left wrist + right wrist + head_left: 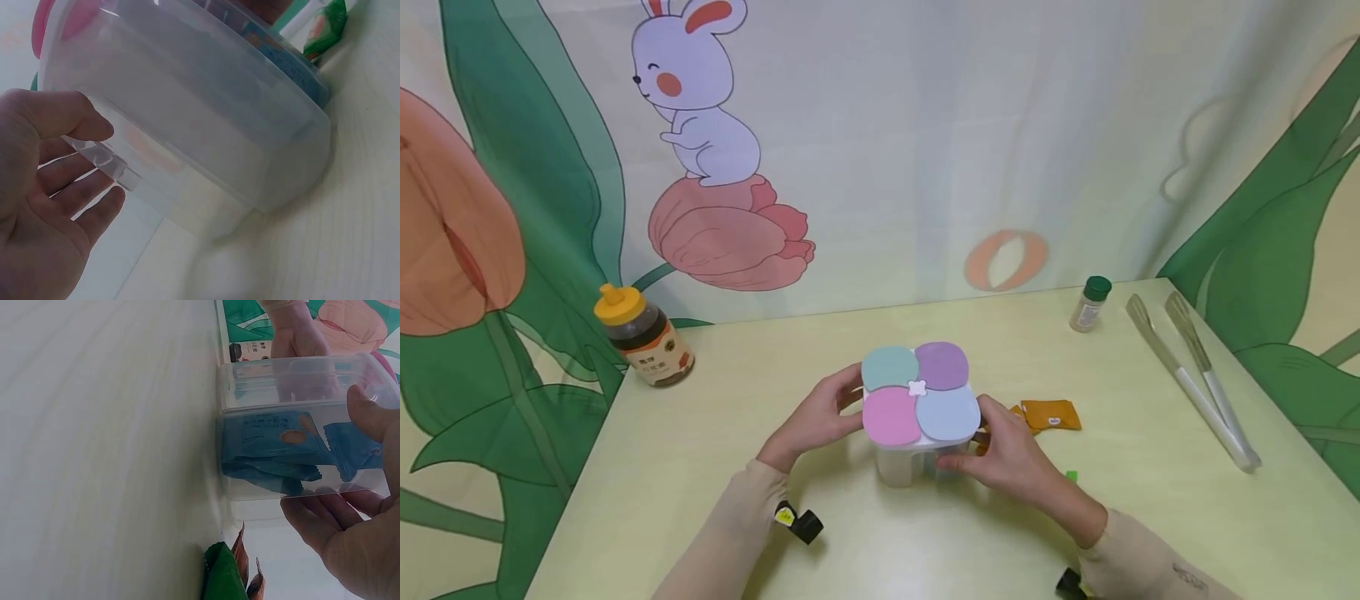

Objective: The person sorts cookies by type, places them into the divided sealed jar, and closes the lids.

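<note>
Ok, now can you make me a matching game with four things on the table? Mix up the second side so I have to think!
Things:
1. Box
2. Jar
3. Shaker
4. Tongs

Clues:
A. Has a green cap
B. Two long arms, joined at one end
C. Held between the left hand and the right hand
D. Has a yellow cap

Right pairs: 1-C, 2-D, 3-A, 4-B
</note>
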Demonstrator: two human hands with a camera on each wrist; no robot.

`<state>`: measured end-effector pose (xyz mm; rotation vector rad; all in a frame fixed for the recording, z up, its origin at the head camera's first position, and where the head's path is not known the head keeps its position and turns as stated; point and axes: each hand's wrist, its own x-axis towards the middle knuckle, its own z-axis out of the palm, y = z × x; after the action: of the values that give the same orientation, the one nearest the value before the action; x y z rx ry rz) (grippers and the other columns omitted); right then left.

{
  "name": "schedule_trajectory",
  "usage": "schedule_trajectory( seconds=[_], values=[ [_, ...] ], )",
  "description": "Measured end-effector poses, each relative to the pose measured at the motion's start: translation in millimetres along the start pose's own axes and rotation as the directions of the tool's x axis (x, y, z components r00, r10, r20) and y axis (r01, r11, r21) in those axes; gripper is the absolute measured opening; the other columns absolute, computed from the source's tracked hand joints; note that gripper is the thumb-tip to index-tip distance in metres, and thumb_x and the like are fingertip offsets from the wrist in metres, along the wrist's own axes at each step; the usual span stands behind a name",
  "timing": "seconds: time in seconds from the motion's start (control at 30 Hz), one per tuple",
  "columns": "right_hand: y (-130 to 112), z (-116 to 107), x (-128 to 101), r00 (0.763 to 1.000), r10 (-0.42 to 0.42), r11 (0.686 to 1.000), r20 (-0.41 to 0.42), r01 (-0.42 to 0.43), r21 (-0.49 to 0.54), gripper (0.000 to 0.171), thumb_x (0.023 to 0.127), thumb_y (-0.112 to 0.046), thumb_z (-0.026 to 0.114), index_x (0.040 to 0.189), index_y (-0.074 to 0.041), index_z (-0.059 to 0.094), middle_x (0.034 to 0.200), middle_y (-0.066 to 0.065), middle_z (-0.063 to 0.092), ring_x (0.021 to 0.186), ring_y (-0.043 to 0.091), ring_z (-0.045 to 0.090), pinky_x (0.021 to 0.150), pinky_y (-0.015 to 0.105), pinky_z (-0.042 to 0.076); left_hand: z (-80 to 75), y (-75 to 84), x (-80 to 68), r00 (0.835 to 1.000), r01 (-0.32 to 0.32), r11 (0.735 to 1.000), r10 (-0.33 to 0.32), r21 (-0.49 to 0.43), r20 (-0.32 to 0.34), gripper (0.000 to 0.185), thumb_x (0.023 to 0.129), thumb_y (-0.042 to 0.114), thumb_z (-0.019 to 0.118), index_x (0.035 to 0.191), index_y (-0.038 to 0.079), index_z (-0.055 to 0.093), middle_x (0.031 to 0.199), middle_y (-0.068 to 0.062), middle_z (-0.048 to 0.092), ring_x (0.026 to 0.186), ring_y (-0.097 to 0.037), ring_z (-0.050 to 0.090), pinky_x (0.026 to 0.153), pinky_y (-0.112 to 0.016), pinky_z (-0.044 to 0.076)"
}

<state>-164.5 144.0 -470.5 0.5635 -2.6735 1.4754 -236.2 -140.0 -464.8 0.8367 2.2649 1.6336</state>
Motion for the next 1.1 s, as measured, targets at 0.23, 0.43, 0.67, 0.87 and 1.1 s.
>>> schedule_trajectory(
  seconds=[0.23, 0.43, 0.67, 0.87, 1.1],
  values=[
    [-0.7, 0.4, 1.2, 1.000, 0.003, 1.000, 0.005, -0.003, -0.012, 0.068, 0.067, -0.043, 0.087, 0.119, -0.015, 0.053, 0.113, -0.002, 0.061, 0.098, 0.015, 0.060, 0.086, 0.032, 0.058, -0.8, -0.9, 6.7, 1.000, -0.006, 1.000, 0.007, -0.028, 0.026, 0.059, 0.086, 0.006, 0.072, 0.140, 0.007, 0.047, 0.138, -0.011, 0.055, 0.134, -0.027, 0.047, 0.114, -0.043, 0.035],
    [-1.4, -0.3, 1.4, 1.000, 0.005, 1.000, 0.009, -0.005, -0.014, 0.069, 0.067, -0.045, 0.086, 0.120, -0.016, 0.052, 0.114, -0.002, 0.062, 0.101, 0.015, 0.061, 0.086, 0.032, 0.058, -0.8, -1.6, 9.9, 0.999, -0.016, 0.998, 0.019, -0.053, 0.051, 0.059, 0.087, 0.004, 0.071, 0.140, 0.007, 0.046, 0.138, -0.011, 0.054, 0.134, -0.028, 0.046, 0.115, -0.045, 0.033],
    [-3.4, -1.2, 0.8, 1.000, 0.013, 1.000, 0.027, -0.013, -0.010, 0.069, 0.070, -0.042, 0.086, 0.123, -0.015, 0.052, 0.116, 0.000, 0.062, 0.103, 0.017, 0.061, 0.086, 0.032, 0.058, -0.3, -0.8, 7.2, 0.998, 0.002, 0.999, 0.000, -0.033, 0.057, 0.059, 0.088, 0.009, 0.071, 0.141, 0.009, 0.045, 0.136, -0.008, 0.055, 0.132, -0.027, 0.049, 0.114, -0.043, 0.036],
    [-4.6, -1.2, 1.3, 0.999, 0.011, 1.000, 0.035, -0.010, -0.018, 0.068, 0.072, -0.039, 0.085, 0.124, -0.014, 0.051, 0.117, 0.001, 0.061, 0.105, 0.018, 0.061, 0.087, 0.031, 0.057, -1.2, 1.2, 3.7, 0.999, 0.031, 0.999, -0.030, -0.021, 0.039, 0.060, 0.088, 0.011, 0.072, 0.141, 0.010, 0.046, 0.137, -0.009, 0.055, 0.133, -0.028, 0.048, 0.114, -0.045, 0.035],
    [-3.6, -0.9, 1.9, 0.999, -0.005, 1.000, 0.042, 0.005, 0.000, 0.067, 0.072, -0.036, 0.086, 0.124, -0.013, 0.051, 0.118, 0.002, 0.060, 0.106, 0.019, 0.061, 0.088, 0.032, 0.057, -0.7, 4.0, 1.0, 0.998, 0.051, 0.999, -0.051, -0.011, 0.032, 0.059, 0.089, 0.013, 0.071, 0.142, 0.010, 0.045, 0.140, -0.009, 0.054, 0.136, -0.028, 0.045, 0.114, -0.046, 0.035]
  ],
)
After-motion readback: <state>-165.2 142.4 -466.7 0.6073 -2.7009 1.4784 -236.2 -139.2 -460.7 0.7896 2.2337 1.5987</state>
